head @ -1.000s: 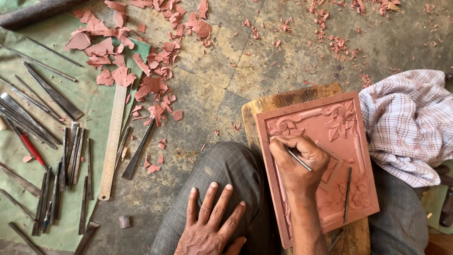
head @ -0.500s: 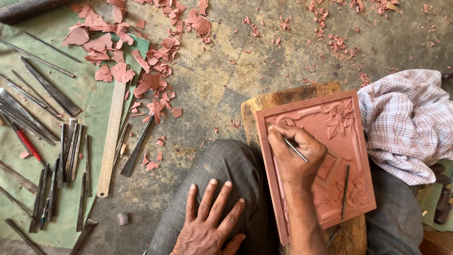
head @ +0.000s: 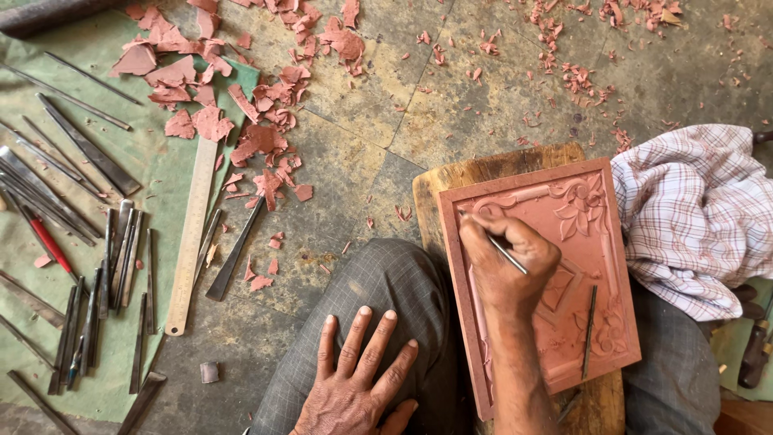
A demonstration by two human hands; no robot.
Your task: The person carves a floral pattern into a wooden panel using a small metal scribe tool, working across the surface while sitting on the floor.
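A reddish clay relief panel with a carved flower and frame lies on a wooden board across my lap. My right hand rests on the panel's upper left part, fingers closed on a thin metal carving tool whose tip touches the clay near the left border. A second slim tool lies loose on the panel. My left hand lies flat with fingers spread on my grey-trousered knee, holding nothing.
Many metal chisels and a long ruler lie on a green sheet at left. Clay shavings litter the stone floor. A checked cloth sits at right. One chisel lies by my knee.
My right hand has slid with the tool up and left along the panel's border. The left hand stays on the knee.
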